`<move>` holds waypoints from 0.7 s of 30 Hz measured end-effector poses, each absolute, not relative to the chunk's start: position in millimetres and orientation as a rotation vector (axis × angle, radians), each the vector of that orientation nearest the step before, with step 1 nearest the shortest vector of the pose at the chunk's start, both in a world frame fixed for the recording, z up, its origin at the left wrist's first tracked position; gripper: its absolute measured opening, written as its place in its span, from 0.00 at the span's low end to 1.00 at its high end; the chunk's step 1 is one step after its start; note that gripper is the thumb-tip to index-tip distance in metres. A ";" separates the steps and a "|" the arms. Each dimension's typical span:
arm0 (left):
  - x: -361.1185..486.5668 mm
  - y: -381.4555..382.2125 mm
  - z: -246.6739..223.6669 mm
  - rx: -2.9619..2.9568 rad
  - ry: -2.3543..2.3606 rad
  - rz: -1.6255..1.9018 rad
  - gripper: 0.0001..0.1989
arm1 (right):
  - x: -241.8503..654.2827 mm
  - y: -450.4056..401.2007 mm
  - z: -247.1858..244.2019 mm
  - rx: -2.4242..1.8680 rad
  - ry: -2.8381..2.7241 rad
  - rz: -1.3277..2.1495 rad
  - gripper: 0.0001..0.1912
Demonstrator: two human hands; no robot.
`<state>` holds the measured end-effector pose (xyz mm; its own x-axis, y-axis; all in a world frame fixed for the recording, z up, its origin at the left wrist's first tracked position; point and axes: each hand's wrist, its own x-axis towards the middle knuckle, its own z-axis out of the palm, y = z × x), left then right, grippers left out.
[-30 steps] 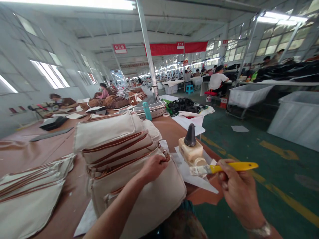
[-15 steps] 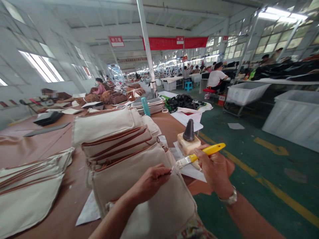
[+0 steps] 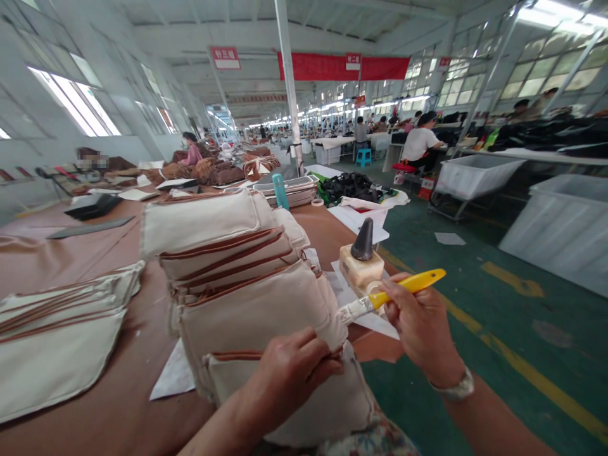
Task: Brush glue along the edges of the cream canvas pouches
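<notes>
The right grip (image 3: 420, 320) is closed around the yellow-handled brush (image 3: 420, 280), and its white-smeared bristles reach left of that grip to the side edge of the second cream pouch (image 3: 256, 304), seemingly touching it. Half a second ago the bristles were right at the left grip's fingertips; now the left grip (image 3: 297, 373) sits lower, below and apart from them. Its fingers are curled shut, pinching the brown-trimmed top edge of the front cream pouch (image 3: 327, 405) at its right end. From here, more of that front pouch's edge shows to the left of the left grip than before. The pale bottle (image 3: 361, 265) stands on the worktop (image 3: 156, 310) just beyond the right grip, where the brush was a second ago; it hasn't budged.
</notes>
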<state>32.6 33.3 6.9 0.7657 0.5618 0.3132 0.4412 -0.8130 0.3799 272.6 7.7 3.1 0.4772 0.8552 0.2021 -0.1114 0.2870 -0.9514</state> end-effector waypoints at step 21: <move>51.8 32.4 44.8 2.640 0.844 0.525 0.19 | 286.2 -55.1 41.2 -1.088 -0.718 0.678 0.14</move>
<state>51.8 32.4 44.8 0.7581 0.6041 0.2455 0.4867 -0.7748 0.4035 286.2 -55.1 41.2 0.5941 0.7842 0.1792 -0.1340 0.3162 -0.9392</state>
